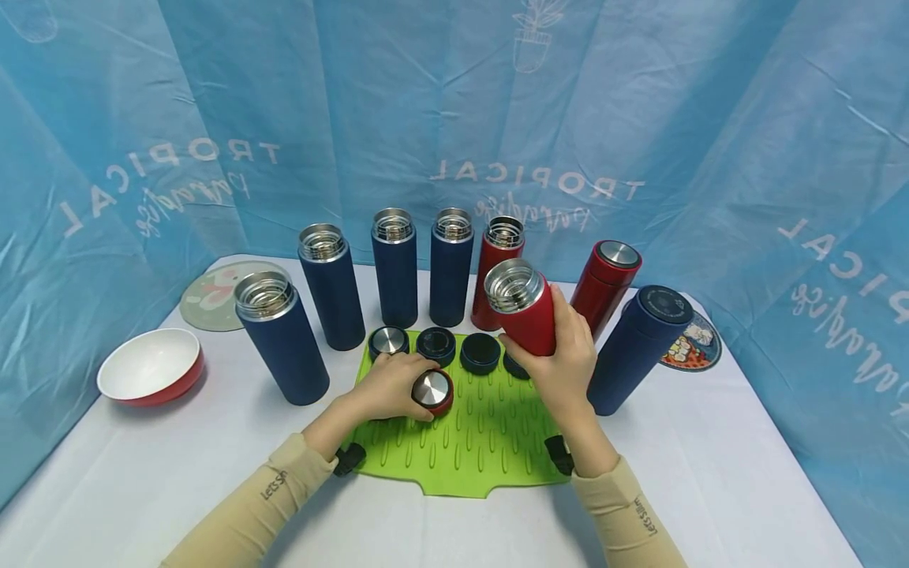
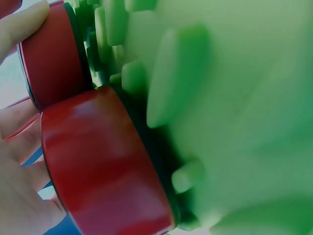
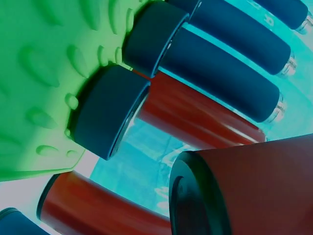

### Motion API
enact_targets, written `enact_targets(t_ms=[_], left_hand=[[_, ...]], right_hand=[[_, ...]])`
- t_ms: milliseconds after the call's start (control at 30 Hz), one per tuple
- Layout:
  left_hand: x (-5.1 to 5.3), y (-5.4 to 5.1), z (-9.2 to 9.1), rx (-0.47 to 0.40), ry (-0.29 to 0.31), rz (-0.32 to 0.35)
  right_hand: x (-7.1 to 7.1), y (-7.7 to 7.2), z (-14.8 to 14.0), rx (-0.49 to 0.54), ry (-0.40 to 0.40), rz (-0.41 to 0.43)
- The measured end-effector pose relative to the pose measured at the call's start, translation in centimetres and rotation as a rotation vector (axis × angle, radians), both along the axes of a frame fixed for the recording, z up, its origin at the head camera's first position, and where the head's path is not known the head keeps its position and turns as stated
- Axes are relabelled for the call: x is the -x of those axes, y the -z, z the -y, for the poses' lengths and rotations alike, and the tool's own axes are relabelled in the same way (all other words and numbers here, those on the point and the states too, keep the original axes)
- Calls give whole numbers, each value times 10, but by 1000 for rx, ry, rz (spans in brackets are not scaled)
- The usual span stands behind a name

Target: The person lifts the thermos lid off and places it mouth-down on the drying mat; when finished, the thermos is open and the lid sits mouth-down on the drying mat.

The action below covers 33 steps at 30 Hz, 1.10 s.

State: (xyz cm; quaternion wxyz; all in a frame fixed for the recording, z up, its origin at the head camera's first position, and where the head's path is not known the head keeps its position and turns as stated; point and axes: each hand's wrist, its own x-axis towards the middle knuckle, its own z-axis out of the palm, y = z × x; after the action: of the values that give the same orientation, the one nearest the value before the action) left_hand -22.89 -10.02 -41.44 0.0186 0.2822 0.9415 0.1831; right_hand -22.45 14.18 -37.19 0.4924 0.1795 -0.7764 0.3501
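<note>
My left hand (image 1: 390, 388) grips a red thermos lid (image 1: 432, 388) with a silver top, low over the green drying mat (image 1: 469, 442). In the left wrist view, fingers lie round that lid, and a second red lid (image 2: 102, 161) sits on the mat beside it; the head view hides this one behind my hand. My right hand (image 1: 568, 363) holds a lidless red thermos bottle (image 1: 529, 319) in the air, its steel mouth up and leaning left. The right wrist view shows its dark base. Several navy lids (image 1: 480, 353) line the mat's far edge, one partly hidden by my right hand.
Behind the mat stand several lidless navy bottles (image 1: 394, 276) and a lidless red bottle (image 1: 497, 260). At the right are a lidded red bottle (image 1: 604, 284) and a lidded navy one (image 1: 632, 355), near a patterned plate (image 1: 699, 347). A red-and-white bowl (image 1: 152, 367) sits left.
</note>
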Motion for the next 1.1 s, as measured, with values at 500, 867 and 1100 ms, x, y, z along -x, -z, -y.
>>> enact_targets(t_ms=[500, 867, 1100], left_hand=[[2, 1, -3, 13, 9, 28], [-1, 1, 0, 5, 16, 39], [-8, -11, 15, -76, -21, 74]], right_hand=[[-1, -6, 0, 247, -85, 217], [4, -19, -4, 523, -324, 385], [6, -34, -1, 616, -380, 409]])
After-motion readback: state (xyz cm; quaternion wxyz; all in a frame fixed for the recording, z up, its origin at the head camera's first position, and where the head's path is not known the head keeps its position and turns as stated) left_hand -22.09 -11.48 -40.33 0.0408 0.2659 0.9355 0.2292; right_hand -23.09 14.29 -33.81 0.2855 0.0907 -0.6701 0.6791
